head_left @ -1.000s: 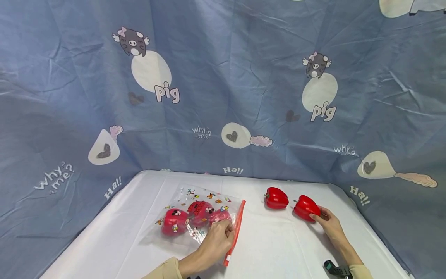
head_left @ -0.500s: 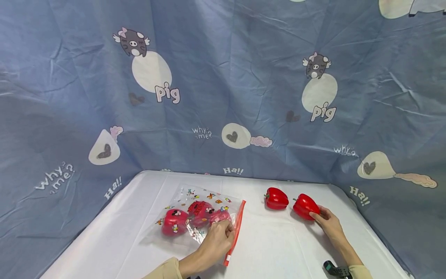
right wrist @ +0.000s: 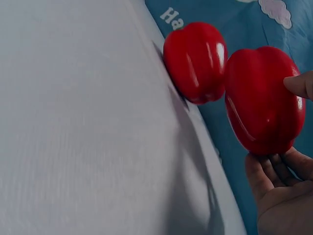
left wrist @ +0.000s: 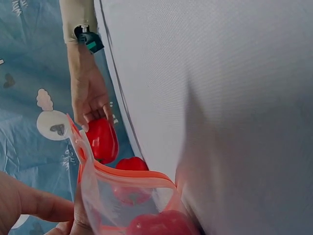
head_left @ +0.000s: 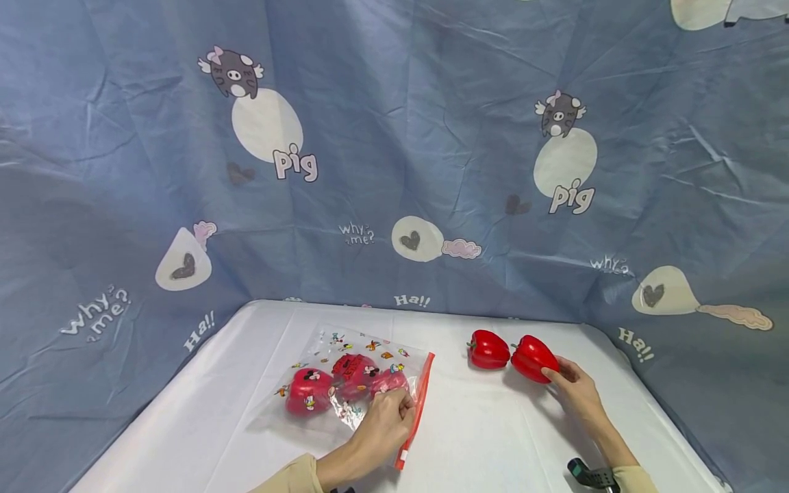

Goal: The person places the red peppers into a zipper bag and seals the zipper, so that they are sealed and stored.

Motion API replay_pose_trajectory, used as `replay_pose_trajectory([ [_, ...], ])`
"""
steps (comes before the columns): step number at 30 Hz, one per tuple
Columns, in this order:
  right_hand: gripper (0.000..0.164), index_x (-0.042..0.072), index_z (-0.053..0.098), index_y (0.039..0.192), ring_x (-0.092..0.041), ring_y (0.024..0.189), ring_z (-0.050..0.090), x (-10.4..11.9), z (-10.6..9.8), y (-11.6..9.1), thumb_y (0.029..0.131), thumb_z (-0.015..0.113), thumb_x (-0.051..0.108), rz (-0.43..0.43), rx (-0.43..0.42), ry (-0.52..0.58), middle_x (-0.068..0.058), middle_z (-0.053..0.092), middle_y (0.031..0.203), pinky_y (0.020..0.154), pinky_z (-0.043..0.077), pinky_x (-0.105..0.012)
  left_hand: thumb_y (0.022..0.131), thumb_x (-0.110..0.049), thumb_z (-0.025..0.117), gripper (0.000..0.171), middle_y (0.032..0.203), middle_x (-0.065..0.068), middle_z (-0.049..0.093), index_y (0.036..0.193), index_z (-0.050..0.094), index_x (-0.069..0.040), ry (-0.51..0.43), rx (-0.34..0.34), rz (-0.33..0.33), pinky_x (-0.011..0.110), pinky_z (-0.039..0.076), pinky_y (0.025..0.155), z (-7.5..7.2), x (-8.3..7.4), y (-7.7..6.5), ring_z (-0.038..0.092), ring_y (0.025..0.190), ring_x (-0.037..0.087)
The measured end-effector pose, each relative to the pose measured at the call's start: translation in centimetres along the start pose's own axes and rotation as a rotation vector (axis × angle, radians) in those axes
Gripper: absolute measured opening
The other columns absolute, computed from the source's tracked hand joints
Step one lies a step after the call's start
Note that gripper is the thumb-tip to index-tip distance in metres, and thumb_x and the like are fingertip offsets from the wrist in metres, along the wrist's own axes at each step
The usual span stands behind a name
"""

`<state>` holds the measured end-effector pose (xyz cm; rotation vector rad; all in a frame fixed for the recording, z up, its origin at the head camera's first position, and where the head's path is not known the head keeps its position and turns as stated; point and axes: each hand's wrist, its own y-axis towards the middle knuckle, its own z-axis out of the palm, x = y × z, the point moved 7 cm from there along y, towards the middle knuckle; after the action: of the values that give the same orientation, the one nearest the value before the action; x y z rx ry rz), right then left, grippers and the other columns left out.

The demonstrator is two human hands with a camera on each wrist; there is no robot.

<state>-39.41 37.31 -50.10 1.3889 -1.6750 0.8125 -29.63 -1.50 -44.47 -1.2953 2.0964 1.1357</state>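
Note:
My right hand [head_left: 576, 387] grips a red bell pepper [head_left: 533, 359] between thumb and fingers. The right wrist view shows this held pepper [right wrist: 264, 100] lifted off the table, with the thumb on its side. Just left of it, another red bell pepper [head_left: 489, 350] lies on the table. My left hand [head_left: 387, 421] pinches the clear zip bag [head_left: 335, 428] close to its orange zip edge. Inside the bag lie several red peppers [head_left: 309, 392], seen through printed cartoon figures. In the left wrist view the bag's mouth [left wrist: 132, 172] stands open, and the left fingers [left wrist: 46, 203] hold its side.
A white cloth covers the table [head_left: 474, 431]. Behind it hangs a blue curtain [head_left: 370, 171] with pig prints. On the right wrist sits a dark strapped device [head_left: 592, 474].
My right hand has raised the pepper and shifted it slightly left, toward the pepper on the table. The left hand and the bag have stayed in place.

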Motion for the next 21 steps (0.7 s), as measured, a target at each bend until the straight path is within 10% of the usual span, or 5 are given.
replay_pose_trajectory([
  [5, 0.075, 0.005, 0.039, 0.143, -0.003, 0.108, 0.049, 1.1, 0.2, -0.4, 0.088, 0.061, 0.052, -0.021, -0.01, -0.004, -0.018, 0.047, 0.141, 0.086, 0.044, -0.017, 0.081, 0.0, 0.058, 0.009, 0.061, -0.009, 0.05, 0.076, 0.063, -0.005, -0.003, -0.002, 0.0, 0.016, 0.039, 0.049, -0.1, 0.0, 0.1, 0.043, 0.054, -0.003],
  [10, 0.07, 0.004, 0.042, 0.14, 0.01, 0.095, 0.048, 2.4, 1.0, -1.0, 0.089, 0.063, 0.046, -0.072, 0.013, 0.007, -0.018, 0.051, 0.136, 0.085, 0.046, -0.02, 0.081, 0.0, 0.058, 0.009, 0.061, -0.009, 0.051, 0.076, 0.062, -0.006, -0.005, 0.0, -0.004, 0.016, 0.04, 0.049, 0.0, 0.0, 0.1, 0.043, 0.054, -0.003],
  [21, 0.069, 0.007, 0.045, 0.139, -0.028, 0.127, 0.049, 4.4, 3.8, -2.1, 0.086, 0.067, 0.045, -0.12, 0.073, 0.02, -0.016, 0.053, 0.138, 0.084, 0.044, -0.012, 0.081, 0.001, 0.058, 0.008, 0.061, -0.008, 0.051, 0.078, 0.064, -0.003, -0.018, 0.004, -0.011, 0.017, 0.04, 0.049, -0.1, 0.0, 0.0, 0.043, 0.053, -0.003],
])
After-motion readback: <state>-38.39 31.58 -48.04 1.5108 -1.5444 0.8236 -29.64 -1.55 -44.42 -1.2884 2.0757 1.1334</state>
